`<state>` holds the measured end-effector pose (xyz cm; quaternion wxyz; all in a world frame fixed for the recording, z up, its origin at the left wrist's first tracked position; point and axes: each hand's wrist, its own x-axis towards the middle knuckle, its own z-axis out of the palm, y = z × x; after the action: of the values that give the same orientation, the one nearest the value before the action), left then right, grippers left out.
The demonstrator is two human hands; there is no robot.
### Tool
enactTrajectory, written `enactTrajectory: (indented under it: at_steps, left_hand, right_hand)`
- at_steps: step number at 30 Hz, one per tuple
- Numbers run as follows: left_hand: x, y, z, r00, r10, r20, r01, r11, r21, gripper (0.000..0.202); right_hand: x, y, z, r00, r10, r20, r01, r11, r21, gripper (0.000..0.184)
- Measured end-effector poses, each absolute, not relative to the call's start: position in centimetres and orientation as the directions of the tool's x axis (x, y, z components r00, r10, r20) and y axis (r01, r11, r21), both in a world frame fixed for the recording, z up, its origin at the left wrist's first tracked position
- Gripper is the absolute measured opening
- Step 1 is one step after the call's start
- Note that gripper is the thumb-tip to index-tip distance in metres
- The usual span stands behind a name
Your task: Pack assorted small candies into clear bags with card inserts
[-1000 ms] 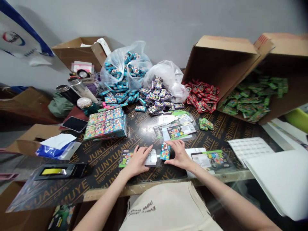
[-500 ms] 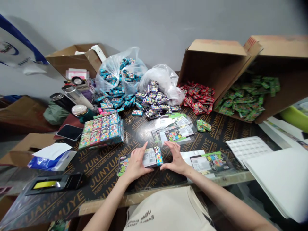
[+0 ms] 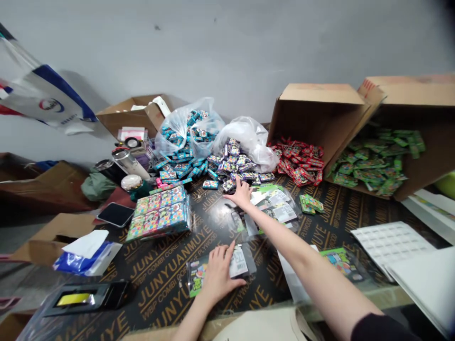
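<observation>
Surface: black printed plywood worktop (image 3: 161,279)
Back edge: blue packets (image 3: 179,173), purple packets (image 3: 231,166)
Left side: stacked card sheets (image 3: 159,219)
Right corner: white grid sheet (image 3: 391,244)

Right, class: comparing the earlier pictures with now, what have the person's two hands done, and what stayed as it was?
The right hand has moved off the clear plastic bag and stretched forward to the edge of the pile of purple packets. The left hand stays flat on the bag. The blue packet no longer shows. The stack of boxes stayed as it was.
</observation>
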<state>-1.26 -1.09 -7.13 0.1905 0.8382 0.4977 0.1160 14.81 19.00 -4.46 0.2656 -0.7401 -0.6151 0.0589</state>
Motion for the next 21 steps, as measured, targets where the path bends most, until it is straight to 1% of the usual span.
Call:
enactTrajectory:
  at_steps: [3, 6, 8, 9, 10, 11, 12, 13, 14, 15, 16, 17, 18, 20, 21]
  left_hand:
    - [-1.4, -1.3, -7.4, 0.467, 0.884, -0.01, 0.795, -0.414, 0.444, 0.105]
    - [-1.6, -1.3, -7.2, 0.464, 0.886, 0.002, 0.763, -0.401, 0.507, 0.105]
    - [-1.5, -1.0, -6.6, 0.423, 0.905, 0.047, 0.695, -0.357, 0.624, 0.104]
    - [-1.3, -0.8, -6.2, 0.362, 0.93, 0.069, 0.633, -0.299, 0.714, 0.1]
    - [-1.0, -0.4, -5.6, 0.266, 0.961, 0.071, 0.537, -0.209, 0.817, 0.093]
    - [-0.6, 0.0, -5.0, 0.154, 0.988, 0.035, 0.395, -0.094, 0.914, 0.084]
    - [-0.2, 0.6, -4.4, 0.05, 0.998, -0.04, 0.216, 0.028, 0.976, 0.075]
    - [0.2, 1.1, -3.8, -0.005, 0.99, -0.139, 0.02, 0.139, 0.99, 0.07]
    - [0.6, 1.7, -3.2, 0.0, 0.975, -0.222, -0.144, 0.219, 0.965, 0.07]
    - [0.9, 2.3, -2.7, 0.02, 0.961, -0.276, -0.259, 0.271, 0.927, 0.073]
    - [1.1, 2.7, -2.2, 0.041, 0.952, -0.303, -0.334, 0.299, 0.894, 0.077]
    - [1.2, 3.1, -1.9, 0.045, 0.949, -0.311, -0.375, 0.304, 0.876, 0.08]
    - [1.1, 3.4, -1.6, 0.028, 0.951, -0.309, -0.394, 0.295, 0.871, 0.081]
    - [0.6, 3.6, -1.4, -0.006, 0.948, -0.317, -0.386, 0.29, 0.876, 0.082]
    - [0.4, 3.6, -1.3, 0.006, 0.943, -0.332, -0.367, 0.311, 0.877, 0.082]
  right_hand:
    - [13.4, 20.7, -4.8, 0.3, 0.91, 0.287, 0.886, -0.155, -0.436, 0.088]
    - [13.4, 19.9, -4.3, 0.249, 0.912, 0.327, 0.88, -0.073, -0.47, 0.079]
    - [13.8, 17.9, -3.7, 0.171, 0.911, 0.375, 0.864, 0.045, -0.502, 0.082]
    - [14.0, 16.4, -3.3, 0.118, 0.906, 0.406, 0.853, 0.117, -0.508, 0.085]
    - [14.3, 14.7, -2.9, 0.059, 0.898, 0.435, 0.841, 0.19, -0.506, 0.089]
    - [14.5, 12.9, -2.4, -0.004, 0.89, 0.456, 0.829, 0.258, -0.497, 0.092]
    - [14.7, 11.0, -2.0, -0.063, 0.883, 0.464, 0.818, 0.312, -0.484, 0.095]
    - [14.9, 9.1, -1.7, -0.111, 0.88, 0.461, 0.81, 0.349, -0.471, 0.097]
    - [15.1, 7.4, -1.4, -0.139, 0.882, 0.449, 0.808, 0.364, -0.464, 0.099]
    - [15.5, 5.8, -1.1, -0.145, 0.891, 0.43, 0.81, 0.356, -0.465, 0.101]
    - [15.9, 4.4, -0.9, -0.134, 0.905, 0.405, 0.814, 0.333, -0.476, 0.101]
    - [16.4, 3.2, -0.8, -0.117, 0.921, 0.372, 0.815, 0.303, -0.494, 0.099]
    - [17.0, 2.2, -0.7, -0.114, 0.937, 0.33, 0.808, 0.281, -0.518, 0.093]
    - [18.4, 0.6, -0.5, -0.153, 0.957, 0.247, 0.774, 0.271, -0.572, 0.067]
    - [19.0, -0.1, -0.4, -0.18, 0.958, 0.225, 0.754, 0.281, -0.594, 0.054]
